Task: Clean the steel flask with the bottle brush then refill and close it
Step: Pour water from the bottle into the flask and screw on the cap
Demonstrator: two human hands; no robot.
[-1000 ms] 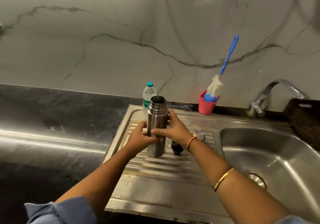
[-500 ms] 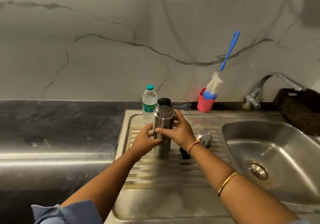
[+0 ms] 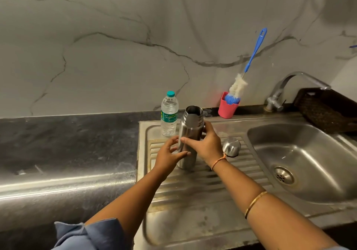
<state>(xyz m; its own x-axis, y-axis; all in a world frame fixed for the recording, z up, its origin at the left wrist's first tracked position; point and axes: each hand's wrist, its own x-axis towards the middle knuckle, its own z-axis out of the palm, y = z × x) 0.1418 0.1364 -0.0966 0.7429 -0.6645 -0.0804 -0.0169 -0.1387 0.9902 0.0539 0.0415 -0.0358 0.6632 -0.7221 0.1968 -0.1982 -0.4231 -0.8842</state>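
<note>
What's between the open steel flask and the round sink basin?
In the head view, the rounded steel cap lies on the ribbed drainboard there, past the right hand gripping the steel flask.

Water bottle (image 3: 169,114) behind flask (image 3: 190,126), cap (image 3: 231,147) right; front apparently free.

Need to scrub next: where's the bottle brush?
Head view, upper right: the bottle brush stands in the pink cup by the wall, between flask and tap.
</note>
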